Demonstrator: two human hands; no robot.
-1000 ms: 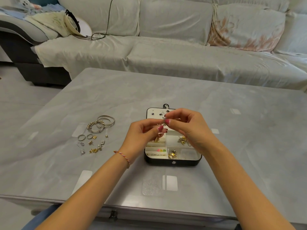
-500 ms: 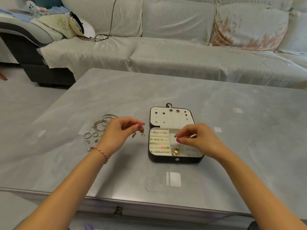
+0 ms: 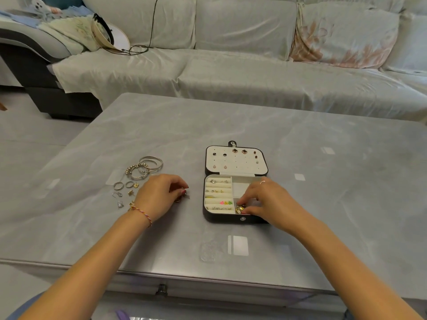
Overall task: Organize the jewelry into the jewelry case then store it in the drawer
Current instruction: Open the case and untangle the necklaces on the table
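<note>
Both forearms were bare, with no sleeves reaching the wrists. The left hand [image 3: 161, 197] had a thin braided cord bracelet [image 3: 141, 213] round its wrist, woven in red, yellow and pale strands, with a small gold-coloured bead or charm at its outer side. Its fingernails [image 3: 184, 191] were painted a deep pink. The right hand [image 3: 269, 202] wore a slim silver-coloured ring [image 3: 262, 182] on one finger, and a pink-painted nail showed at its fingertips. Blue fabric of a garment [image 3: 25, 307] showed at the lower left corner.

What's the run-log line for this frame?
left hand: pinches small earring at table | right hand: fingers in jewelry case compartment | case open
</note>
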